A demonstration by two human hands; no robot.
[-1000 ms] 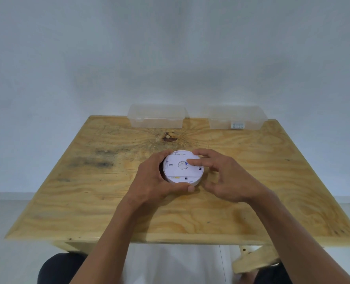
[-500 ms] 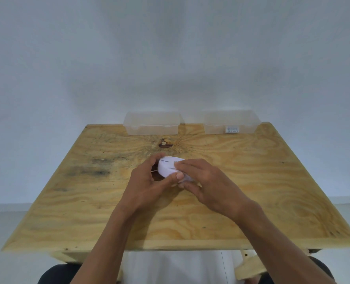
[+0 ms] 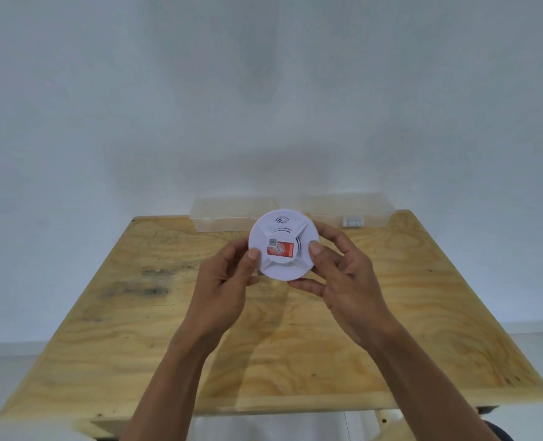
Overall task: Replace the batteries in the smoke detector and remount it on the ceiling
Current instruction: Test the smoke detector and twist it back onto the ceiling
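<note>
A round white smoke detector (image 3: 283,230) is held up above the wooden table (image 3: 136,329), its front face turned toward me, with a red sticker in the middle and a small vent near its top. My left hand (image 3: 224,284) grips its left rim, thumb on the face. My right hand (image 3: 343,275) grips the right rim, thumb on the face and fingers behind and below it. No batteries are visible.
Two clear plastic boxes stand side by side at the table's far edge against the white wall: one at the left (image 3: 222,214), one at the right (image 3: 359,211) with a small label. A stool leg (image 3: 388,418) shows below the front edge.
The detector lay on the table under both hands; it has been lifted off and turned over, so its front face with the red sticker now faces me.
</note>
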